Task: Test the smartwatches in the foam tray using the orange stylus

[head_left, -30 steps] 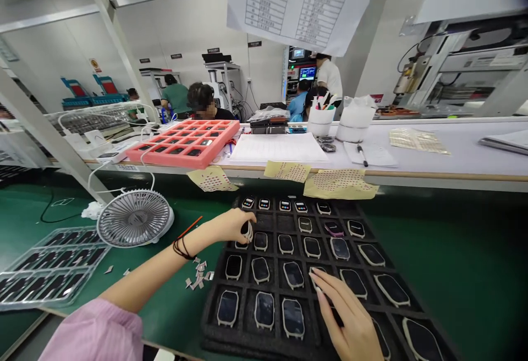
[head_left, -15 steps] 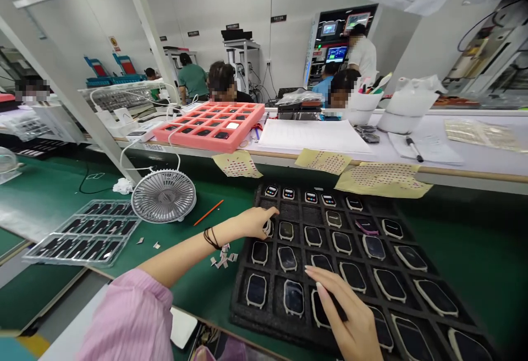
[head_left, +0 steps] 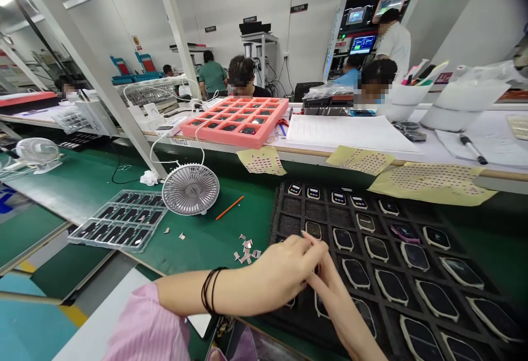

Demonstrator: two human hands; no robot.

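A black foam tray (head_left: 291, 207) holds rows of smartwatches without straps, such as one (head_left: 355, 273) with a dark screen and pale frame. My left hand (head_left: 280, 270) is closed over the tray's left part, its fingers bent round a smartwatch that the hand itself hides. Against it from the right comes my right hand (head_left: 330, 286), touching the left fingers, its thumb and fingers curled in. What lies between the two hands cannot be seen. The pocket at the left of the second row is bare. Several watches at the back show lit screens (head_left: 339, 198).
Left of the tray are a grey fan (head_left: 191, 189), an orange stick (head_left: 230, 207), small scattered tabs (head_left: 247, 249) and a clear tray of dark parts (head_left: 119, 220). The shelf (head_left: 313, 154) above holds a pink foam tray (head_left: 264, 140), papers (head_left: 350, 132) and white tubs (head_left: 447, 110). Other people sit beyond.
My left hand has lifted the smartwatch from its second-row pocket and come right and nearer. My right hand has met it over the tray. The view has turned left.
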